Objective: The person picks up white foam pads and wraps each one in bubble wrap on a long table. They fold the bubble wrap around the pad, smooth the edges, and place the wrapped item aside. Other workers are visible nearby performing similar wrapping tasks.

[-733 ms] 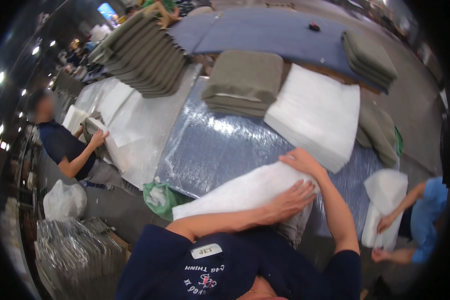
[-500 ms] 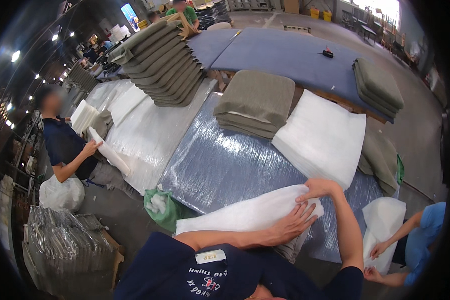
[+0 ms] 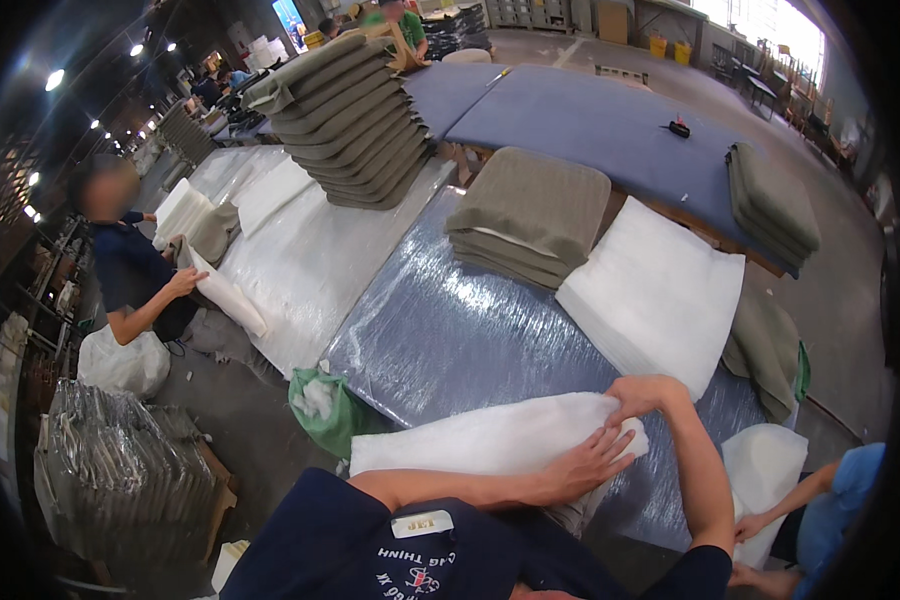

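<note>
A folded white sheet of padding [image 3: 480,435] lies along the near edge of the table, right in front of my body. My left hand [image 3: 590,465] rests flat on its right part with fingers spread. At the far right corner of the padding, my right hand [image 3: 642,400] is closed, thumb and fingers gripping the edge. Part of a greyish-green cover [image 3: 580,508] shows under the padding, mostly hidden by my left forearm. Beyond my right hand sits a stack of white padding sheets [image 3: 660,295]. Several greyish-green cushions [image 3: 530,200] are piled beside that stack.
Plastic film covers my table [image 3: 420,345]. A tall cushion stack [image 3: 350,130] stands farther left, and a green sack [image 3: 325,420] is by the near edge. One co-worker [image 3: 135,260] holds white padding at left; another in light blue [image 3: 850,510] handles padding at right.
The view has shifted slightly, so the surroundings sit a little more to the right. My right hand's fingers curl more tightly at the padding's corner. My left hand stays flat on it.
</note>
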Tool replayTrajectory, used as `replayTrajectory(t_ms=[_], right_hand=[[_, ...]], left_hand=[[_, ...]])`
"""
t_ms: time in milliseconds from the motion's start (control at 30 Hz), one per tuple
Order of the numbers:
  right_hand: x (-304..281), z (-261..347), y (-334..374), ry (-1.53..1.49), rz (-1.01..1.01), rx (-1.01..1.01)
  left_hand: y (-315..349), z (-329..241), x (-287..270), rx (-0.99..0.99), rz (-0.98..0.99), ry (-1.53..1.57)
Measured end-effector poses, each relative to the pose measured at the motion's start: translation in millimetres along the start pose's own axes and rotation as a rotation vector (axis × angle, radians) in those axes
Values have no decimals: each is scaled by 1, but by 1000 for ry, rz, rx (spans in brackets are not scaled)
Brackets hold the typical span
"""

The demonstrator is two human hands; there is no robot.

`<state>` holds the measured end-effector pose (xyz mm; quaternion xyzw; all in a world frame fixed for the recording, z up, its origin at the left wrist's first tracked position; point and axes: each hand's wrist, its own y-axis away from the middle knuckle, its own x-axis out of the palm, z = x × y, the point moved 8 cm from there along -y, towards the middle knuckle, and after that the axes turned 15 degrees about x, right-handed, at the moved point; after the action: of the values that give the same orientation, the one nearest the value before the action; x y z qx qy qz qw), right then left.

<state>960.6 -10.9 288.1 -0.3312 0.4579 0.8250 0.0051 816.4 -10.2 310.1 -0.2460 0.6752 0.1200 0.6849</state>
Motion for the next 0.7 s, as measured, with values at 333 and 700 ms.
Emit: replayTrajectory(t_ms=[333,700], right_hand=[[41,-14,-33,61,-337,-158],[24,-28,-47,-297,-255,-38]], left_hand=[[-4,6,1,-11,95,-22],[-11,15,9,-84,-5,223]])
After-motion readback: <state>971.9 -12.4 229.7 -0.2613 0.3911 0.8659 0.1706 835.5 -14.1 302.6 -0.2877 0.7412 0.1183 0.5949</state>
